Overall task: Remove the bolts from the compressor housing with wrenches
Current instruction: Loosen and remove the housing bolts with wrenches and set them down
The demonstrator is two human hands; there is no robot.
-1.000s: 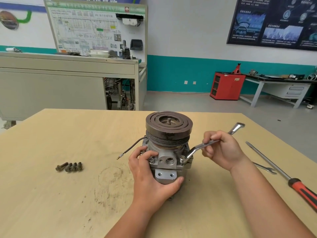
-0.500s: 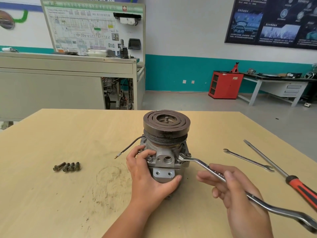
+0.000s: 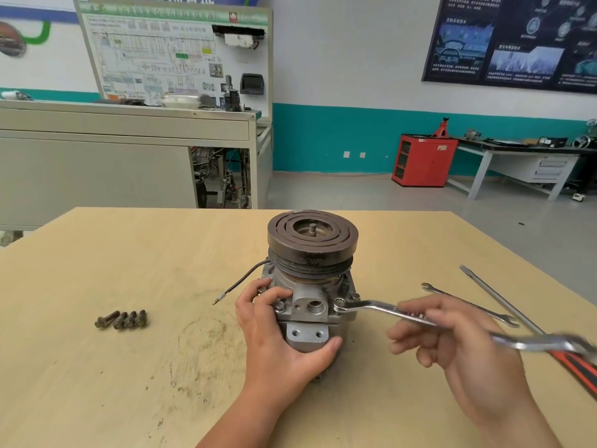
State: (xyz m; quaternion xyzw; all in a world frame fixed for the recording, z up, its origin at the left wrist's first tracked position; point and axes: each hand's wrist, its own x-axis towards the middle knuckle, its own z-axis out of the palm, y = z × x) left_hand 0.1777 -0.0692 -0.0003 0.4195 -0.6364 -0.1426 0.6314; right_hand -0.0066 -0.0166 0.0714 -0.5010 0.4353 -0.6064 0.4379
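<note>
Head view: a person steadies the compressor housing (image 3: pixel 310 307) and holds a wrench (image 3: pixel 381 310) on one of its bolts.
The housing stands upright near the middle of the wooden table (image 3: pixel 129 253), pulley (image 3: pixel 311 236) on top. The left hand (image 3: pixel 277 344) clamps it, fingers curled on the left flank and thumb across the lower front, which hides the base. The right hand (image 3: pixel 452 337) is blurred; its fingers look loosely curled around the wrench shaft. The wrench's ring end covers a bolt (image 3: pixel 338 304) at the housing's front right, and its far end smears across the red-handled screwdriver (image 3: pixel 504 302), which the frame edge cuts off. A second wrench (image 3: pixel 468 305) lies partly behind the hand. Four loose bolts (image 3: pixel 122 319) lie well apart to the left.
</note>
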